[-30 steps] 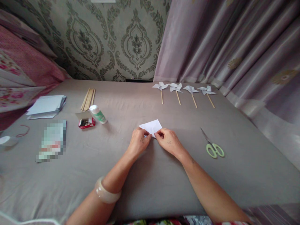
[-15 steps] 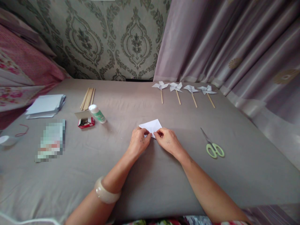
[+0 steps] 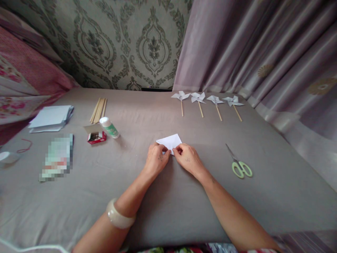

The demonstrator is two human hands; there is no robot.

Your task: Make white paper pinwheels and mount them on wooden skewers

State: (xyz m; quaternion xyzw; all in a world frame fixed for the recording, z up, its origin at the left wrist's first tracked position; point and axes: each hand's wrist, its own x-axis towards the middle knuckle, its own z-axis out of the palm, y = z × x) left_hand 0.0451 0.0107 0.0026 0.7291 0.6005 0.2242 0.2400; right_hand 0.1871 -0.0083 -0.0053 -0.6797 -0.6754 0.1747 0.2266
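A small folded sheet of white paper [image 3: 170, 141] lies on the cloth in front of me, one corner pointing away. My left hand [image 3: 158, 157] pinches its near left edge between thumb and fingers. On the near right edge, my right hand [image 3: 187, 158] pinches the same paper, its thumb close to the left thumb. The fingertips under the paper are hidden. To the right of my hands rest scissors [image 3: 239, 166] with light green handles, blades pointing away.
Several white paper pinwheels [image 3: 198, 97] on sticks lie at the back right. Leftward are a glue bottle [image 3: 110, 128], a small red box [image 3: 96, 137] of metal bits, wooden sticks [image 3: 99, 110], a paper stack [image 3: 50, 117], a blurred packet [image 3: 56, 158] and a white roll [image 3: 7, 157].
Almost nothing differs. My right hand has shifted very slightly, and both hands keep their pinch on the folded paper.
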